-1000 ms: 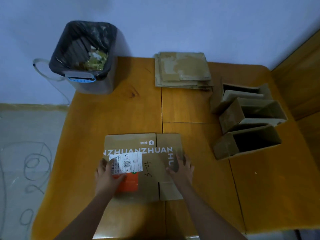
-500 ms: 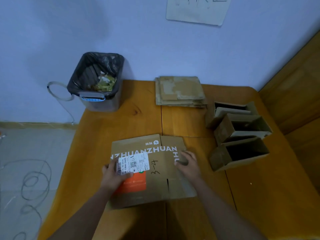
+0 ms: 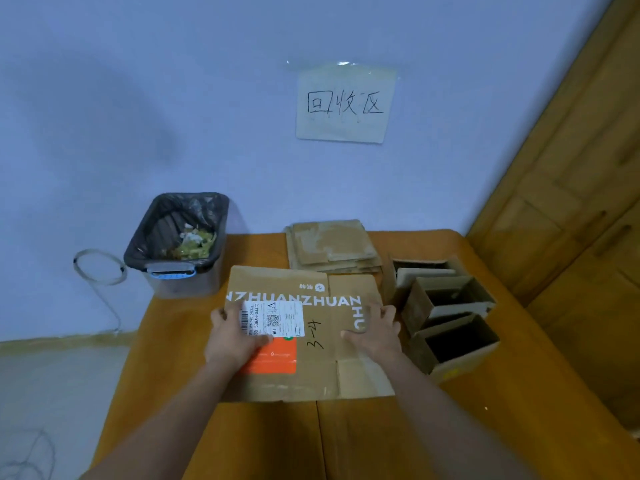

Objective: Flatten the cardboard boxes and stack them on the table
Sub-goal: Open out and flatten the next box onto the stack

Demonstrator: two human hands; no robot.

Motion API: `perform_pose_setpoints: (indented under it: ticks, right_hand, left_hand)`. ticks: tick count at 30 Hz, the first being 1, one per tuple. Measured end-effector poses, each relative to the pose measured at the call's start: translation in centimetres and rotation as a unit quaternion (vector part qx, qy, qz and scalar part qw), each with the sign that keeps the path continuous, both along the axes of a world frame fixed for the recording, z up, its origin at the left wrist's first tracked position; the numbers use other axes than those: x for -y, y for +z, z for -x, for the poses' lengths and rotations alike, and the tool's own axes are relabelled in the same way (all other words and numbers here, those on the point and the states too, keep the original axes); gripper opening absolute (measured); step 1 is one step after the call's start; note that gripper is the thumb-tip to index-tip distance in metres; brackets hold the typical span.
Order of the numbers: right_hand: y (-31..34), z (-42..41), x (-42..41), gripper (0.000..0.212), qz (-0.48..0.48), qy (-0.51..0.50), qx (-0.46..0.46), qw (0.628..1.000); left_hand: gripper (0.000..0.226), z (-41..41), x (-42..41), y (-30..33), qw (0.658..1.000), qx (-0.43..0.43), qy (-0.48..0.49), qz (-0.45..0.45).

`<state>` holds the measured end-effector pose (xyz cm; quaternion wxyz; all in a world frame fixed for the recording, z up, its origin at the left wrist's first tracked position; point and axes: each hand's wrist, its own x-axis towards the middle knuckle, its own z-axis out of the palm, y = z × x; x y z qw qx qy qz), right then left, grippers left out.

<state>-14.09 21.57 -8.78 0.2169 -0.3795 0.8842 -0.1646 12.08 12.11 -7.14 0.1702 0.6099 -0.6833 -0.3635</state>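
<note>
A flattened cardboard box (image 3: 318,372) with white lettering, a shipping label and an orange patch is raised a little over the wooden table (image 3: 519,393). My left hand (image 3: 232,336) grips its left edge, thumb on the label. My right hand (image 3: 375,332) holds its right side. The box's far edge reaches the front of a stack of flattened boxes (image 3: 332,244) at the back of the table. Three open, unflattened boxes (image 3: 446,299) lie on their sides to the right.
A bin with a black liner (image 3: 180,244) stands at the table's back left corner. A handwritten paper sign (image 3: 344,103) hangs on the blue wall. A wooden cabinet (image 3: 571,220) borders the right side. A cable loop (image 3: 98,266) hangs left of the bin.
Both hands moved from pressing the flattened box on the near table to gripping its edges, and carried it away from me toward the back stack. The view has tilted up.
</note>
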Motion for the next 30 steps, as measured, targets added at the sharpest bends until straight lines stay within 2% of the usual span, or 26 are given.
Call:
perform_pose_setpoints:
  ticks: [4,8,13,18,21,24,27,30]
  right_hand:
    - [3.3,0.4,1.6,0.099,-0.025,0.000,-0.049,0.998]
    - [6.0,0.0,2.1,0.087,-0.037,-0.007,-0.117,0.992]
    - [7.6,-1.3,2.5,0.087,-0.050,-0.032,-0.142,0.988]
    - [8.2,-0.3,1.3,0.085,-0.035,-0.058,-0.129,0.989]
    - [9.2,0.9,0.0,0.092,-0.021,-0.069,-0.116,0.991]
    - [10.4,2.4,-1.5,0.097,0.029,-0.058,-0.083,0.994]
    - [11.7,4.0,-3.6,0.093,0.085,-0.047,-0.077,0.992]
    - [13.0,5.7,-5.8,0.092,0.093,-0.053,-0.076,0.991]
  left_hand:
    - [0.099,0.9,1.2,2.9,1.000,0.003,-0.007,0.023]
    - [0.101,2.2,1.5,5.4,0.998,-0.043,-0.030,0.024]
    - [0.104,4.3,1.6,8.2,0.994,-0.067,-0.076,0.032]
    - [0.107,3.8,2.6,8.3,0.995,-0.068,-0.072,-0.002]
    - [0.110,3.6,2.3,8.4,0.996,-0.062,-0.062,-0.010]
    - [0.113,4.0,1.0,8.9,0.998,-0.036,-0.045,0.000]
    - [0.114,5.5,-0.9,10.1,0.999,-0.030,-0.036,0.016]
    - [0.113,7.9,-3.0,11.7,0.999,-0.015,-0.032,0.032]
